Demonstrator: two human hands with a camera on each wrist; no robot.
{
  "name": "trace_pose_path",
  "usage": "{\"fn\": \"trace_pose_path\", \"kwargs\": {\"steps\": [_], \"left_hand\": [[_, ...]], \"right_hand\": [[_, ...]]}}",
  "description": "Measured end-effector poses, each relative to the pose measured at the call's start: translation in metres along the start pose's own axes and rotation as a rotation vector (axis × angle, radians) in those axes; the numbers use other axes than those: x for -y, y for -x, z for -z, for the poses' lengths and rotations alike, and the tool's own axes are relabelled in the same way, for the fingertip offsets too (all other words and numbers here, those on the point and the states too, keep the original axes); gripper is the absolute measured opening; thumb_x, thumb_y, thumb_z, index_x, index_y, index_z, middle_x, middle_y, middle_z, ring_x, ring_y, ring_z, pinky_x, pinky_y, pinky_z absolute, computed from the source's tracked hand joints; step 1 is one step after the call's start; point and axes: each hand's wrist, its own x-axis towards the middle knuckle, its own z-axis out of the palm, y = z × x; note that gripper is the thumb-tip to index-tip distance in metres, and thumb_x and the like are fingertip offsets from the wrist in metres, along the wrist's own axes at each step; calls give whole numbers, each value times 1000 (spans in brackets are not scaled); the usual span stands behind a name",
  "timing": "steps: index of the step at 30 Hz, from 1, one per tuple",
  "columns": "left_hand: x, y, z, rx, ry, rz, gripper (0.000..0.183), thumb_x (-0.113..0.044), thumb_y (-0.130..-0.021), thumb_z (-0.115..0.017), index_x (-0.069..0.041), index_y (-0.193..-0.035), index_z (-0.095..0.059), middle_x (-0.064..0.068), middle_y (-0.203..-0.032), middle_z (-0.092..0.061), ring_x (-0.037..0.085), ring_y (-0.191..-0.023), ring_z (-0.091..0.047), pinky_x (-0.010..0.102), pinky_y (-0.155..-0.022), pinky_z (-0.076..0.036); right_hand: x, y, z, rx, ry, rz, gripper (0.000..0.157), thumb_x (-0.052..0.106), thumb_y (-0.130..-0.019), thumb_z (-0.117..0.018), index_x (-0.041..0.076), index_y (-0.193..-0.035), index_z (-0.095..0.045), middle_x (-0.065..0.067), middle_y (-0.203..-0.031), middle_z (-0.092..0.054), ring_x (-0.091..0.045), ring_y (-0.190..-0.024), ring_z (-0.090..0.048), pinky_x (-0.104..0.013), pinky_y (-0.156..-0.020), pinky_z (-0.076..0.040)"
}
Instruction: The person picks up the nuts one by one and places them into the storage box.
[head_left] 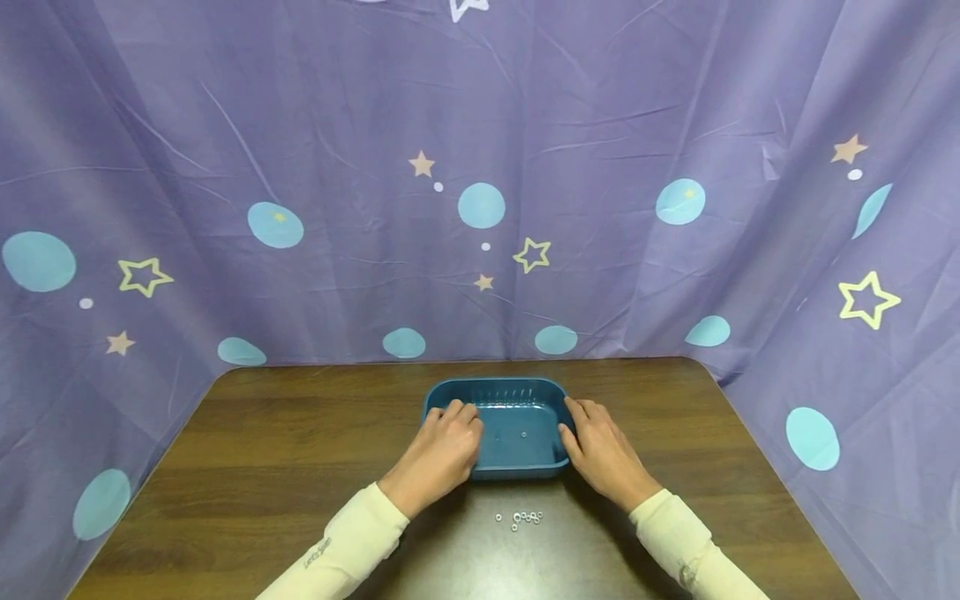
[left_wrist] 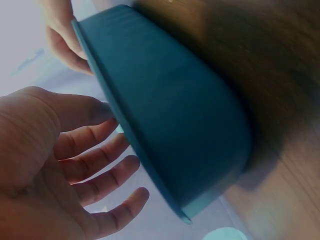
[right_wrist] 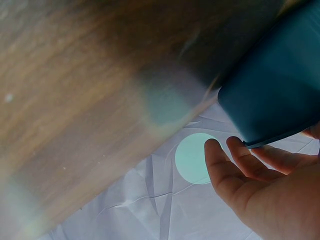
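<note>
A dark teal plastic basin (head_left: 517,472) sits toward the back of the wooden table. My left hand (head_left: 447,446) is over its left part, fingers bent. In the left wrist view, thumb and index fingertip of that hand (left_wrist: 60,150) come together behind the rim; whether they hold something small is hidden. My right hand (head_left: 603,450) holds the basin's right rim, thumb at the inner side. From the right wrist view, fingertips (right_wrist: 245,150) of that hand touch the rim. One tiny ring (head_left: 523,434) lies on the basin floor. Several small metallic rings (head_left: 528,517) lie on the table in front.
The wooden table (head_left: 300,467) extends on both sides of the basin. A purple curtain (head_left: 360,275) with stars and blue dots hangs behind and along the sides. One ring (head_left: 498,517) lies slightly left of the other loose rings.
</note>
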Motion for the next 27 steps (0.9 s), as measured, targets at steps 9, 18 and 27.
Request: {"fn": "trace_pose_path", "kwargs": {"steps": [9, 18, 27], "left_hand": [[15, -7, -14, 62, -18, 25, 9, -12, -78, -76, -10, -84, -69, 3, -86, -58, 23, -81, -54, 35, -58, -41], [25, -17, -24, 78, -36, 21, 6, -12, -80, -76, -9, -83, -71, 5, -85, -60, 25, -81, -57, 39, -58, -46], [27, -20, -33, 128, -6, 4, 4, -12, -80, -75, -10, -80, -71, 4, -83, -60, 24, -79, -56, 38, -56, -44]], "right_hand": [[1, 0, 0, 5, 1, -3, 50, 29, -100, -59, 1, -141, -54, -16, -130, -60, -32, -123, -56, -51, -99, -49], [4, -3, 2, 9, 8, 10, 50, 30, -101, -58, 0, -141, -54, -17, -130, -60, -33, -123, -56, -50, -101, -48], [4, 1, 2, -2, 17, 8, 50, 30, -100, -59, 0, -140, -55, -17, -129, -61, -32, -122, -56, -50, -100, -49]]}}
